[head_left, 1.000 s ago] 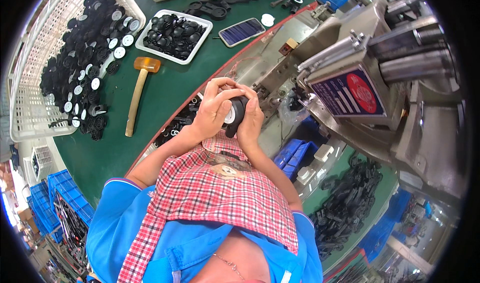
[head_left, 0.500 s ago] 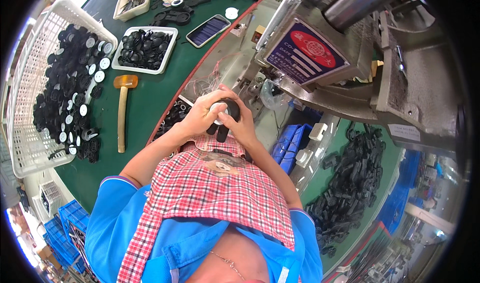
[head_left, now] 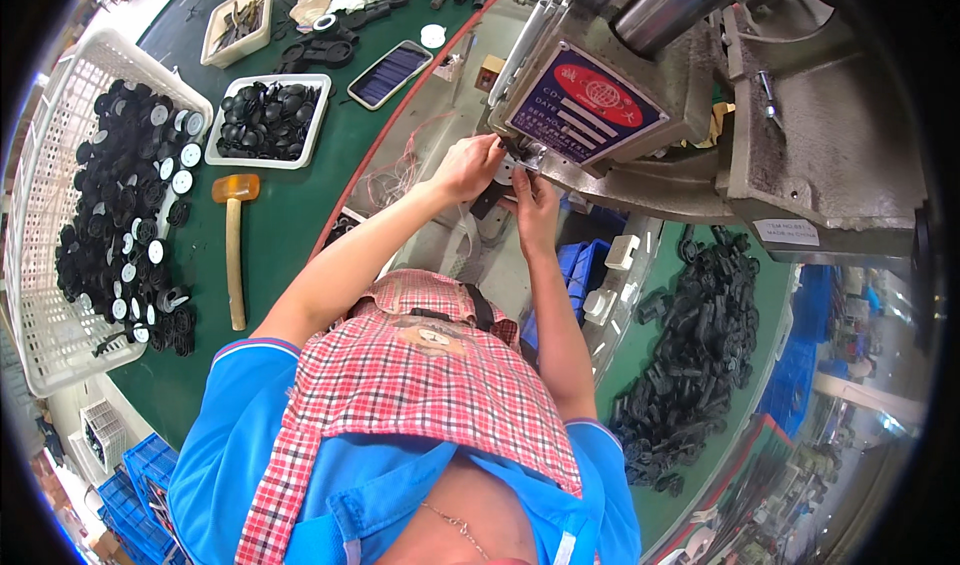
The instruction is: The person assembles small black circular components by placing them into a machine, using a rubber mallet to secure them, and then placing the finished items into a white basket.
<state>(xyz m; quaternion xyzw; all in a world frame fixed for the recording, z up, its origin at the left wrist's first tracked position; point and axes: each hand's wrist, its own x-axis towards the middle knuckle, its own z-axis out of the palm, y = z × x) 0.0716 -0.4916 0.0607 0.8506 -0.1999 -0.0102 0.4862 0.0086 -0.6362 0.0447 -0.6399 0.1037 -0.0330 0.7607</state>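
Observation:
Both my hands are under the head of a grey metal press (head_left: 690, 165). Between them sits a black plastic part (head_left: 487, 201) with a pale disc (head_left: 507, 173) on its upper side. My left hand (head_left: 468, 170) is closed, its fingertips pinched at the far edge of the part, right by the press tooling. On the near right side, my right hand (head_left: 535, 210) grips the part with bent fingers. Its thumb and some fingertips are hidden. The exact contact with the tooling is too small to tell.
Left on the green table lie a mallet (head_left: 235, 255), a white tray of black caps (head_left: 308, 155), a white basket (head_left: 40, 300) of black parts and white discs, and a phone-shaped dark object (head_left: 390, 75). A heap of black parts (head_left: 690, 345) and blue bins (head_left: 583, 270) are at right.
My hands have carried the black part from in front of my apron forward and right, up to the press. My view has shifted slightly.

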